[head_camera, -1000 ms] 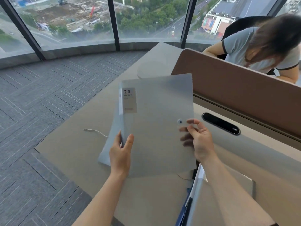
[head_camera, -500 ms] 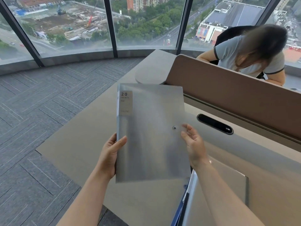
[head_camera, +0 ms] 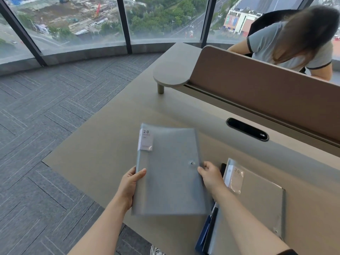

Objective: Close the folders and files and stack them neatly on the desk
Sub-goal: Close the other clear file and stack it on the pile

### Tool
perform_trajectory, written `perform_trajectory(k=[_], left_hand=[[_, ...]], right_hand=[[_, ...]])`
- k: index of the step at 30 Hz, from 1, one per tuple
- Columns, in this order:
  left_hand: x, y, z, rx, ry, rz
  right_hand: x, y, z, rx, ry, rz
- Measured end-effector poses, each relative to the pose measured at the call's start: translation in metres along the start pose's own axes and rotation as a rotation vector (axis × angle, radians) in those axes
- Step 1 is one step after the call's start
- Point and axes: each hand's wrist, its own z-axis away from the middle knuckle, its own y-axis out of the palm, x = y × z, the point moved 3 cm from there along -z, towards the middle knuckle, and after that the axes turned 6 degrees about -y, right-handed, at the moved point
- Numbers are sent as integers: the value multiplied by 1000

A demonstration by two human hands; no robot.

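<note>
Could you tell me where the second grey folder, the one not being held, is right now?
The second grey folder lies on the desk at lower right, just beyond the right hand.

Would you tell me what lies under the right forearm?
Under the right forearm: a clear folder on the desk, with dark blue files beside it. How they overlap is hidden.

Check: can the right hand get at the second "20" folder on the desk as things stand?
Probably yes, once it lets go. The right hand grips the grey folder, shared with the left hand. The second folder lies flat just beside it, top uncovered.
</note>
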Motion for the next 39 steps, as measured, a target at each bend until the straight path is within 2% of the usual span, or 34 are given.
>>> perform_trajectory(k=[6, 11, 16, 20, 24, 28, 30, 32, 34, 36, 39], left_hand=[[18, -19, -9, -211, 17, -170], [25, -30, -16, -374, 66, -492], [27, -29, -15, -441, 113, -733], [34, -26, -16, -558, 84, -992], [33, -14, -12, -651, 166, -1273], [35, 2, -16, -583, 298, -1517], [35, 13, -20, -462, 392, -1604], [39, 24, -26, -289, 370, -1703], [42, 32, -29, -196, 327, -1752], [46, 33, -34, -176, 307, -1750], [47, 32, -36, -162, 296, -1746]], right_hand=[[-12, 20, -2, 35, 27, 271], [-20, 30, -2, 73, 46, 452], [-27, 35, 2, 98, 78, 618], [-26, 36, 2, 122, 75, 740], [-22, 35, 1, 136, 69, 881], [-17, 31, -3, 185, 102, 1000], [-9, 29, -4, 224, 125, 1077], [1, 27, -3, 251, 155, 1151], [4, 23, -6, 308, 202, 1194], [6, 19, -11, 356, 278, 1119], [5, 17, -25, 274, 303, 908]])
